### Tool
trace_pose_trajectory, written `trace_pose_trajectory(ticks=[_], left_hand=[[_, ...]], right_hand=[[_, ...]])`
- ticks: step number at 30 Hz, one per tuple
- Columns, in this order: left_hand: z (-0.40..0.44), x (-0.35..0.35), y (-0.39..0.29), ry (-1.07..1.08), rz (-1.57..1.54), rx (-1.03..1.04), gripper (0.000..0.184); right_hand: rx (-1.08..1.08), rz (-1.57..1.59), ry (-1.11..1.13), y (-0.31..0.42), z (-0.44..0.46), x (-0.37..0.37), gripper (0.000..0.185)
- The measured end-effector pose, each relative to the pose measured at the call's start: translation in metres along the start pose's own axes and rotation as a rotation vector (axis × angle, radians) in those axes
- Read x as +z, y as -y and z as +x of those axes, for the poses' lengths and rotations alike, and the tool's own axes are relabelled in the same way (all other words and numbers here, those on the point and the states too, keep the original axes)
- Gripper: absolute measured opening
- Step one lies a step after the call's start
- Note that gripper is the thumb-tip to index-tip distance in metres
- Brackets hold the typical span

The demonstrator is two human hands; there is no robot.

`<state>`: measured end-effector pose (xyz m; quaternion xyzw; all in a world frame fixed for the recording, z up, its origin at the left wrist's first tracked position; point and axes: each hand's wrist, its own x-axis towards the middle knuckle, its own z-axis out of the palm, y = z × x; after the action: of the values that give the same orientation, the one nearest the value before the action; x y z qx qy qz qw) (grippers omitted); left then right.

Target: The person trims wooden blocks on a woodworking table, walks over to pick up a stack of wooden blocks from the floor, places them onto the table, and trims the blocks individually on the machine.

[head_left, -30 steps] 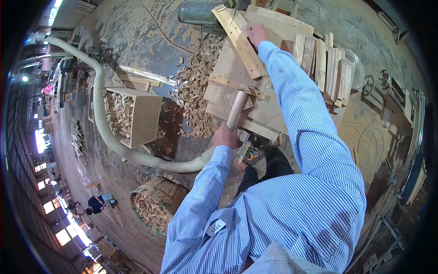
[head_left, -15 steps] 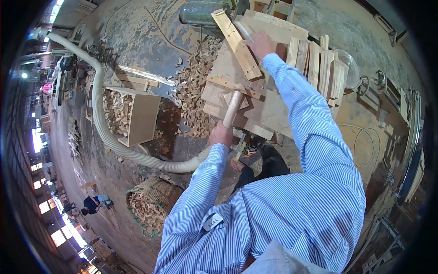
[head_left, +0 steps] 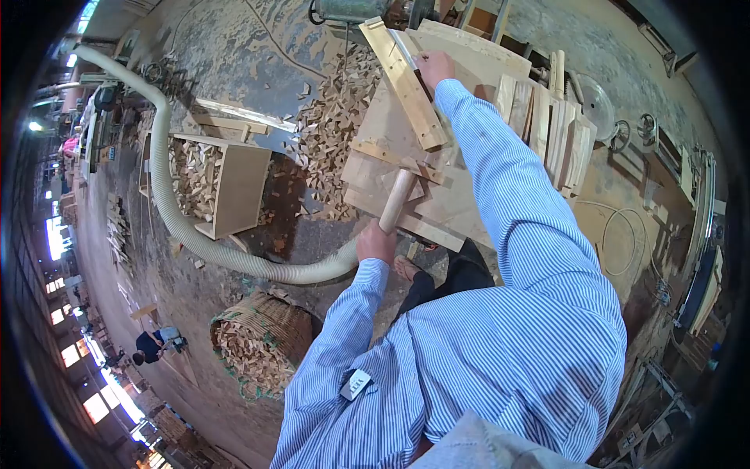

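Observation:
My left hand (head_left: pixel 376 241) is wrapped round the near end of a pale, smooth, round wooden piece (head_left: pixel 398 199). The far end of that piece rests by a short wooden crosspiece (head_left: pixel 422 171) on the worktable (head_left: pixel 469 187). Farther out, my right hand (head_left: pixel 433 69) is closed beside a long wooden bar with holes (head_left: pixel 402 82). A thin, light strip (head_left: pixel 403 45) runs along the bar's right side, close to my fingers. What those fingers hold, if anything, is hidden.
Several wooden pieces (head_left: pixel 539 129) lie side by side on the table's right. Offcuts (head_left: pixel 332 133) are heaped on the floor to its left. A ribbed hose (head_left: pixel 226 260), a wooden box (head_left: pixel 242 187) and a basket of offcuts (head_left: pixel 254 340) stand left. A person (head_left: pixel 152 344) is far left.
My right hand has drawn in against the wooden bar and its fingers are more curled. My left hand still grips the round wooden piece. The camera view has shifted slightly.

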<state>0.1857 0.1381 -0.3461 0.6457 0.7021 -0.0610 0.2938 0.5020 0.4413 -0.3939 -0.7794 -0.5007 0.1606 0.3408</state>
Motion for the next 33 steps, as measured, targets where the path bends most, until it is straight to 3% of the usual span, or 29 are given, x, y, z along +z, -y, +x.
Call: trace_pose_trajectory(ticks=[13,33], left_hand=[[0.003,0.011,0.010,-0.026,0.000,-0.019,0.033],[0.072,-0.002,-0.096,-0.033,0.033,-0.015,0.037]], right_hand=[[-0.004,0.028,-0.022,0.004,0.014,0.010,0.030],[-0.043,-0.060,-0.075,-0.032,0.120,-0.015,0.033]])
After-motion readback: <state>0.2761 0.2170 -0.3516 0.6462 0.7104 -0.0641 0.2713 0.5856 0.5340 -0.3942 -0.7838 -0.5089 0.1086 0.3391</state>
